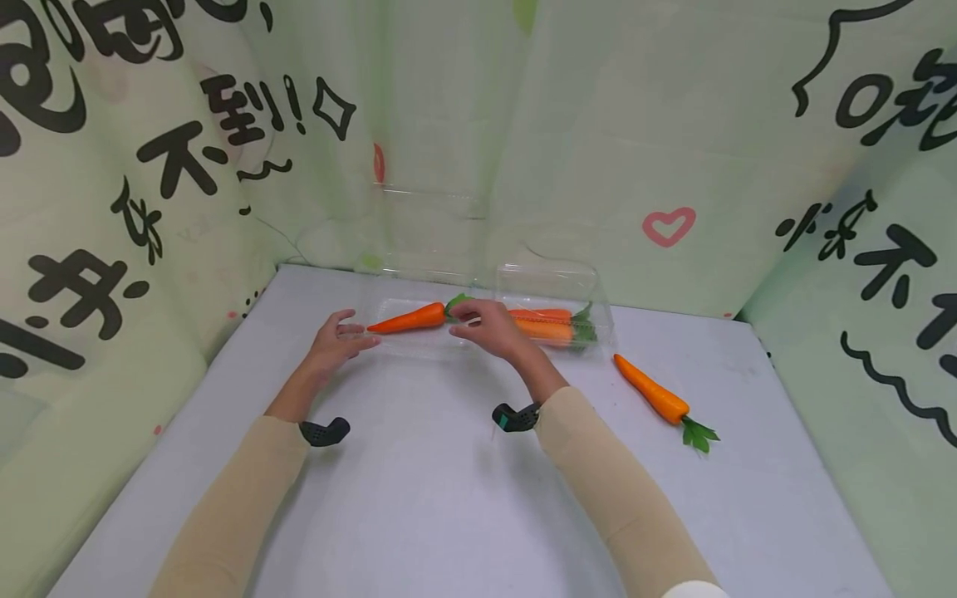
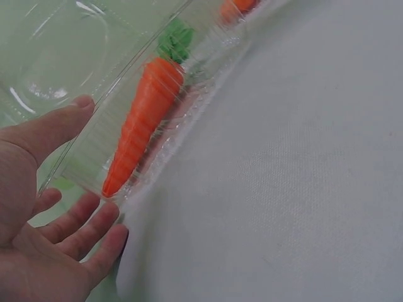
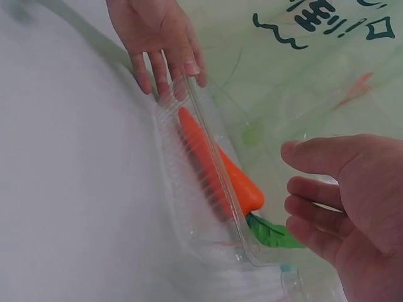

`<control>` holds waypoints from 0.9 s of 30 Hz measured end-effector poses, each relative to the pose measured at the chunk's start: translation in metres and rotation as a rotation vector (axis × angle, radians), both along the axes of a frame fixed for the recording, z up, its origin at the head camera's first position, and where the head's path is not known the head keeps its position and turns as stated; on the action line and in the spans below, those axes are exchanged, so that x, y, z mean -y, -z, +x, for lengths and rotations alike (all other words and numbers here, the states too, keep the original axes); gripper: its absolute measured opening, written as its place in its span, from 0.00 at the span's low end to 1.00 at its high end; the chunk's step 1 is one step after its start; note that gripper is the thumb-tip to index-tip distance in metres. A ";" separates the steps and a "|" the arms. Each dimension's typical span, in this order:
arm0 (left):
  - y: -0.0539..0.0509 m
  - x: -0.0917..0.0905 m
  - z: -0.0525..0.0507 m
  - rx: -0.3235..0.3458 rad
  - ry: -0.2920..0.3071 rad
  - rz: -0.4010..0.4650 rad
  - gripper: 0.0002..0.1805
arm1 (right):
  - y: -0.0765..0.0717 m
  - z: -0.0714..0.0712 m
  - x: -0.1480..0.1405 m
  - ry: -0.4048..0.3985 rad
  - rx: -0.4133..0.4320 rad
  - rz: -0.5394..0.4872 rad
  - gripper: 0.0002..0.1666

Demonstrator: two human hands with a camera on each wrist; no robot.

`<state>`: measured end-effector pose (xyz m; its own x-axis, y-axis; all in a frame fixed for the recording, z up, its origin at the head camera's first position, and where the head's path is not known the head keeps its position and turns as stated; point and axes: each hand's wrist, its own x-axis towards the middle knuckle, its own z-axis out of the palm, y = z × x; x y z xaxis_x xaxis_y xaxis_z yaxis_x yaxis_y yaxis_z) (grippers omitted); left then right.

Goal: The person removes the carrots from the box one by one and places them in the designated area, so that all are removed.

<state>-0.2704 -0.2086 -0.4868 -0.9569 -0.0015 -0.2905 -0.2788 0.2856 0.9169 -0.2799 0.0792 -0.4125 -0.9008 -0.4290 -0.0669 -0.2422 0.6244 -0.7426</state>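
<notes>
An orange toy carrot (image 1: 409, 319) with green leaves lies inside a clear plastic box (image 3: 177, 207), its tip toward the left end. At that end is my left hand (image 1: 332, 345), its thumb by the rim and its fairly straight fingers against the outside (image 2: 63, 233). Over the leafy end hovers my right hand (image 1: 489, 325); the right wrist view shows its fingers loosely bent (image 3: 352, 201), holding nothing. Just right of it, a second clear box (image 1: 601, 320) contains more carrots (image 1: 546, 328), partly hidden by the hand.
Another carrot (image 1: 650, 389) lies on the white table (image 1: 419, 498) to the right, leaves toward me. The first box's clear lid (image 1: 429, 232) stands raised behind it. A pale green printed curtain (image 1: 583, 149) encloses the table's back and sides.
</notes>
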 end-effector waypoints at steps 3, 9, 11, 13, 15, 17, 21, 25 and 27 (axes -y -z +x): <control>0.000 0.000 0.000 0.002 -0.003 0.005 0.52 | 0.000 -0.001 0.001 0.003 0.012 -0.002 0.24; -0.002 0.000 0.001 0.005 -0.003 0.005 0.52 | 0.001 -0.003 0.004 0.002 0.004 -0.001 0.24; -0.003 0.000 0.002 0.008 -0.003 0.000 0.52 | 0.001 -0.003 0.005 0.003 0.001 -0.001 0.23; -0.004 0.000 0.003 0.010 -0.002 -0.002 0.51 | 0.002 -0.004 0.006 0.003 0.000 -0.001 0.23; -0.004 0.000 0.003 0.010 -0.001 -0.001 0.51 | 0.003 -0.005 0.007 0.006 -0.001 -0.003 0.24; -0.004 0.000 0.004 0.009 0.000 0.002 0.51 | 0.004 -0.006 0.007 0.008 0.001 -0.007 0.24; -0.005 0.000 0.004 0.012 -0.005 0.006 0.51 | 0.004 -0.006 0.008 0.012 0.008 -0.011 0.24; -0.005 0.000 0.005 0.013 -0.005 0.003 0.51 | 0.005 -0.007 0.009 0.009 0.004 -0.011 0.24; -0.005 -0.001 0.005 0.009 -0.003 0.005 0.51 | 0.006 -0.008 0.010 0.008 -0.003 -0.008 0.24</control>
<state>-0.2651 -0.2080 -0.4815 -0.9541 -0.0026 -0.2995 -0.2882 0.2800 0.9157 -0.2877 0.0696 -0.4187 -0.9043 -0.4224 -0.0607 -0.2395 0.6201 -0.7471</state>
